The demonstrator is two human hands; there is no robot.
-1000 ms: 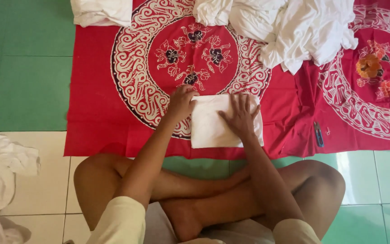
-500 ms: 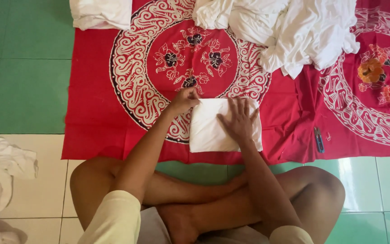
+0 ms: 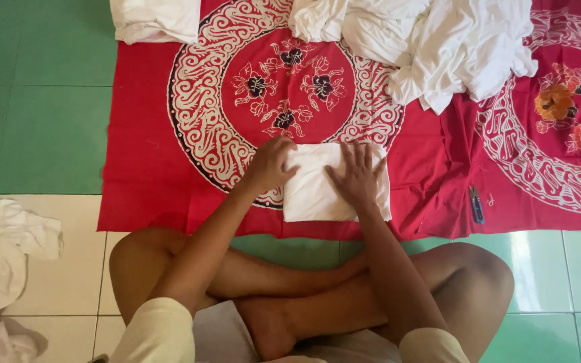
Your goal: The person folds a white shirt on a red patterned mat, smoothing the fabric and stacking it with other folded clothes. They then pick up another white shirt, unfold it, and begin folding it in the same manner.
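A folded white cloth lies on a red patterned cloth spread over the floor, just in front of my crossed legs. My left hand rests on the folded cloth's upper left corner, fingers curled over its edge. My right hand lies flat on the right half of it, fingers spread and pressing down.
A heap of loose white cloths sits at the top right of the red cloth. A folded white stack lies at the top left. More crumpled white cloth is on the tiles at left. A small blue tool lies to the right.
Both hands stay on the folded cloth. The left hand has slid slightly to its upper left corner and the right hand has flattened over its right half.
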